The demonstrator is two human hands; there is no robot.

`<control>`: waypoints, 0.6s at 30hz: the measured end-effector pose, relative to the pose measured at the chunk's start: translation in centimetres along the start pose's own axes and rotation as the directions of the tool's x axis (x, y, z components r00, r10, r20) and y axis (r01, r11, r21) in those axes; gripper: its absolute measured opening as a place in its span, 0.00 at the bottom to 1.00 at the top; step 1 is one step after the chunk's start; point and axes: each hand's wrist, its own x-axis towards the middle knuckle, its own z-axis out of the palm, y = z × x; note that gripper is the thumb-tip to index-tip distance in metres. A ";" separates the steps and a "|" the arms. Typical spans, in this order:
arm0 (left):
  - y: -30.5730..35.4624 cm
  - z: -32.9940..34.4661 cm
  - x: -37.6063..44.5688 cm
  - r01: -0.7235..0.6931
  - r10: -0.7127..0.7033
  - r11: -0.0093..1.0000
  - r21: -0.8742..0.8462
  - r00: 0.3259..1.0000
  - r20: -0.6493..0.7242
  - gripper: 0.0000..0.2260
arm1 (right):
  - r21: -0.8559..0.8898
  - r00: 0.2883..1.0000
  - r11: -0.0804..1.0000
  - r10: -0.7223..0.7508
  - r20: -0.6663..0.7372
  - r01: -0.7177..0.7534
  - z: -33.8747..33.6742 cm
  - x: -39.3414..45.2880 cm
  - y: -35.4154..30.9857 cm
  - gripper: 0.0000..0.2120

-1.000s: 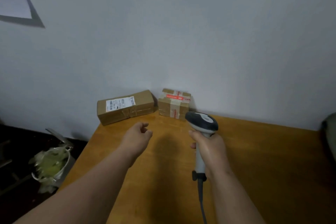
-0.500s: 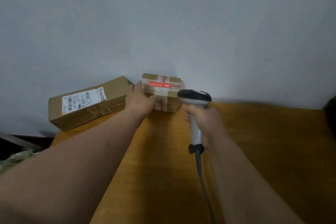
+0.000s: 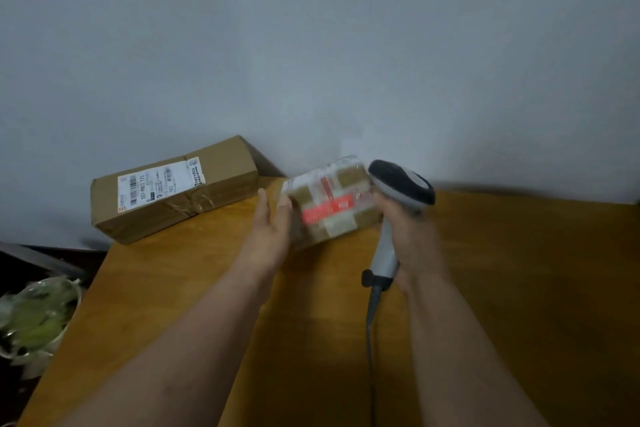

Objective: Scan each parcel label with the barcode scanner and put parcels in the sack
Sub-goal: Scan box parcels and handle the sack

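The left hand (image 3: 273,222) grips the small parcel (image 3: 330,203), tilted up above the bench (image 3: 519,270), probably to show its label. At its 3 o'clock, the right hand (image 3: 408,229) grasps the scanner (image 3: 398,198).

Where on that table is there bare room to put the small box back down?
Bare wood lies on the table right of the scanner, and nearer, between the forearms. The far left is crowded: the long parcel, the left hand and the small parcel.
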 end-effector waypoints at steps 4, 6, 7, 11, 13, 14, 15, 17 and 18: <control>-3.3 -0.6 -3.9 0.150 -0.142 0.982 -0.118 0.987 0.076 0.24 | -0.039 0.995 0.997 0.070 -0.069 -0.072 -1.7 -3.7 2.7 0.02; -4.4 -0.7 -5.6 0.244 -0.232 0.934 -0.260 0.970 0.075 0.16 | -0.044 0.989 0.992 0.116 -0.093 -0.120 -2.2 -5.7 4.0 0.02; -4.9 -0.8 -6.5 0.277 -0.268 0.910 -0.308 0.961 0.070 0.12 | -0.043 0.985 0.988 0.140 -0.104 -0.145 -2.4 -6.6 4.6 0.03; -6.7 -1.1 -10.2 0.306 -0.314 0.872 -0.382 0.948 0.044 0.05 | -0.046 0.980 0.983 0.175 -0.098 -0.180 -3.5 -10.3 5.5 0.04; -6.8 -1.7 -12.3 0.302 -0.304 0.846 -0.439 0.950 0.068 0.11 | -0.022 0.981 0.984 0.175 -0.082 -0.178 -4.3 -12.0 4.9 0.06; -6.7 -2.1 -13.4 0.309 -0.298 0.828 -0.469 0.949 0.098 0.13 | -0.001 0.981 0.984 0.178 -0.073 -0.178 -4.7 -12.7 4.5 0.07; -6.7 -2.5 -14.5 0.314 -0.283 0.815 -0.486 0.949 0.138 0.13 | 0.018 0.982 0.984 0.177 -0.064 -0.177 -5.0 -13.3 4.1 0.08; -6.9 -3.3 -16.7 0.308 -0.234 0.826 -0.472 0.949 0.210 0.13 | 0.039 0.987 0.987 0.155 -0.043 -0.153 -5.6 -14.6 3.1 0.07; -7.0 -3.7 -17.7 0.295 -0.202 0.845 -0.446 0.948 0.244 0.19 | 0.051 0.990 0.989 0.140 -0.034 -0.139 -5.7 -15.2 2.5 0.07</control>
